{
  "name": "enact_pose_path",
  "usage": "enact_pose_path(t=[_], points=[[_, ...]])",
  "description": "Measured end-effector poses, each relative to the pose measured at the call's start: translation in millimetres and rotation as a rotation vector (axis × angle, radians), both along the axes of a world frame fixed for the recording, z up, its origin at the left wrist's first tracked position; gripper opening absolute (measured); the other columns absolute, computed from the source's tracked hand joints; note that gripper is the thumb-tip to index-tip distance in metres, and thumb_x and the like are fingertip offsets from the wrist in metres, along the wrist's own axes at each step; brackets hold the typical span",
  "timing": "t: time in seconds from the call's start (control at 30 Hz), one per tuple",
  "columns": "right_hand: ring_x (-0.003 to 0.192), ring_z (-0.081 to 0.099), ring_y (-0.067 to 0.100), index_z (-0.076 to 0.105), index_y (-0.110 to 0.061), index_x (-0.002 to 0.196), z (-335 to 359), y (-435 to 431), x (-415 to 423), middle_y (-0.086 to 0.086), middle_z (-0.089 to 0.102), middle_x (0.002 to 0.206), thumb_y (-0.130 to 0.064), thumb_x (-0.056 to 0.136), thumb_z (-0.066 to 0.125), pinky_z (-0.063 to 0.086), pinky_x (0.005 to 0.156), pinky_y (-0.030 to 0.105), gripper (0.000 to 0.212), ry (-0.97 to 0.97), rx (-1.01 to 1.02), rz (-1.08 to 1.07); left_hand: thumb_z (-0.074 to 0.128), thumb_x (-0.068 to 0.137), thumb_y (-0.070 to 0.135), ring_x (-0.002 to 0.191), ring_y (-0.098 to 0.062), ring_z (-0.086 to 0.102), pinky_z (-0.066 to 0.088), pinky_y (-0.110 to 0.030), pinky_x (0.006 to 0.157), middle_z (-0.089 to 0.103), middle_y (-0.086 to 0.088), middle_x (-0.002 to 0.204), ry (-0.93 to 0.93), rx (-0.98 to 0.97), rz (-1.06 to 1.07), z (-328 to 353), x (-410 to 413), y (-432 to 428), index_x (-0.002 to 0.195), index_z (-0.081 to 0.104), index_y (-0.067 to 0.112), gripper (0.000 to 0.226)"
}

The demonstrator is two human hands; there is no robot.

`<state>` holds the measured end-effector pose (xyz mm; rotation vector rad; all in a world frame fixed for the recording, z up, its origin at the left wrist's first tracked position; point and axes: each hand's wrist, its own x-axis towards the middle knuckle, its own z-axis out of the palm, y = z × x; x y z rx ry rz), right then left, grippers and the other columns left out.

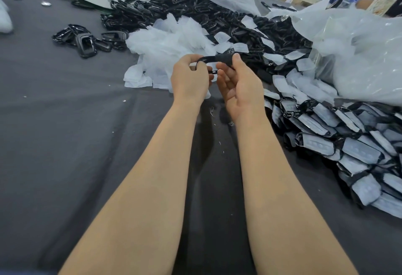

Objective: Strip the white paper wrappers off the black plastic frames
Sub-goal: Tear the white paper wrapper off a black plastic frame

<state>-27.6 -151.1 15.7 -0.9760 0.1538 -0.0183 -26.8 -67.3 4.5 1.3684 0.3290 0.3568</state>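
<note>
We see a worktop (65, 144) draped in dark grey cloth. On it lie a small heap of bare black frames (87, 40) at far left, a mound of white paper wrappers (165, 46) in the middle (loose and crumpled), and stacked wrapped frames (359, 152) at right.

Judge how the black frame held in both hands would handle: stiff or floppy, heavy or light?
Probably stiff: the black frame holds its open loop shape between the left hand and right hand without sagging. Likely light, since fingertips alone pinch it. Its thin bars might snap if bent hard.
</note>
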Motion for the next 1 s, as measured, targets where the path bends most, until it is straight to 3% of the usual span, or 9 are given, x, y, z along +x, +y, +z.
enact_pose_path(t=[0.17, 0.27, 0.43, 0.53, 0.67, 0.77, 0.8, 0.9, 1.0], points=[[0.069, 0.064, 0.009, 0.062, -0.002, 0.093, -9, 5, -3, 0.005, 0.068, 0.080, -0.016, 0.091, 0.063, 0.054, 0.073, 0.026, 0.014, -0.266, -0.739, -0.308, 0.042, 0.095, 0.006, 0.069, -0.012, 0.066, 0.056, -0.030, 0.068, 0.065, -0.003, 0.085, -0.034, 0.025, 0.001, 2, -4, -2, 0.103, 0.055, 0.015, 0.018], [0.065, 0.057, -0.007, 0.062, -0.007, 0.093, -11, 8, -7, -0.009, 0.062, 0.077, -0.018, 0.088, 0.067, 0.043, 0.066, 0.006, 0.013, -0.335, -0.919, -0.289, 0.043, 0.094, 0.005, 0.084, -0.018, 0.068, 0.058, -0.037, 0.080, 0.067, -0.009, 0.095, -0.044, 0.082, -0.009, 4, -5, -4, 0.099, 0.056, 0.017, 0.019], [0.081, 0.052, 0.004, 0.067, -0.007, 0.106, -13, 8, -6, 0.006, 0.061, 0.106, -0.012, 0.095, 0.053, 0.035, 0.071, 0.001, 0.019, -0.367, -1.087, -0.217, 0.057, 0.093, 0.016, 0.094, -0.021, 0.066, 0.053, -0.041, 0.091, 0.064, -0.001, 0.090, -0.067, 0.162, -0.028, 4, -7, -6, 0.096, 0.055, 0.017, 0.004], [0.089, 0.054, 0.010, 0.070, -0.006, 0.105, -11, 9, -7, 0.008, 0.058, 0.109, -0.003, 0.092, 0.051, 0.035, 0.075, 0.002, 0.023, -0.397, -1.085, -0.207, 0.060, 0.089, 0.009, 0.093, -0.024, 0.067, 0.053, -0.042, 0.091, 0.063, -0.003, 0.087, -0.037, 0.144, 0.003, 2, -4, -2, 0.098, 0.054, 0.013, 0.011], [0.080, 0.054, 0.004, 0.067, -0.008, 0.106, -8, 8, -4, 0.009, 0.061, 0.109, -0.004, 0.091, 0.053, 0.040, 0.074, 0.003, 0.021, -0.368, -0.972, -0.262, 0.055, 0.090, 0.002, 0.074, -0.015, 0.069, 0.056, -0.039, 0.086, 0.065, -0.002, 0.081, -0.037, 0.096, 0.030, 1, -3, 1, 0.100, 0.055, 0.009, 0.013], [0.085, 0.060, 0.010, 0.057, -0.008, 0.118, -8, 2, 2, 0.007, 0.063, 0.104, -0.011, 0.092, 0.057, 0.051, 0.084, 0.022, 0.026, -0.236, -0.719, -0.248, 0.054, 0.091, 0.002, 0.065, -0.006, 0.065, 0.057, -0.035, 0.083, 0.062, 0.003, 0.077, -0.053, 0.098, -0.005, 2, -4, 1, 0.100, 0.055, 0.011, 0.013], [0.084, 0.062, 0.013, 0.055, -0.007, 0.120, -8, 1, 3, 0.005, 0.063, 0.099, -0.011, 0.093, 0.057, 0.054, 0.082, 0.025, 0.027, -0.198, -0.637, -0.214, 0.054, 0.091, 0.003, 0.065, -0.007, 0.065, 0.058, -0.034, 0.082, 0.063, 0.002, 0.078, -0.056, 0.097, -0.024, 3, -5, 1, 0.102, 0.056, 0.011, 0.014], [0.069, 0.061, 0.007, 0.059, -0.008, 0.110, -8, -1, 6, 0.001, 0.063, 0.086, -0.006, 0.094, 0.056, 0.051, 0.066, 0.018, 0.017, -0.154, -0.498, -0.150, 0.054, 0.092, 0.004, 0.068, -0.007, 0.065, 0.058, -0.024, 0.073, 0.063, 0.001, 0.082, -0.069, 0.079, -0.069, 6, -7, 0, 0.112, 0.057, 0.006, 0.020], [0.065, 0.059, 0.006, 0.058, -0.011, 0.101, -7, -2, 7, 0.002, 0.062, 0.083, -0.005, 0.093, 0.057, 0.050, 0.062, 0.016, 0.010, -0.128, -0.392, -0.137, 0.053, 0.094, 0.004, 0.064, -0.004, 0.063, 0.056, -0.018, 0.068, 0.063, 0.000, 0.082, -0.087, 0.037, -0.072, 7, -8, 0, 0.113, 0.057, 0.005, 0.020]])
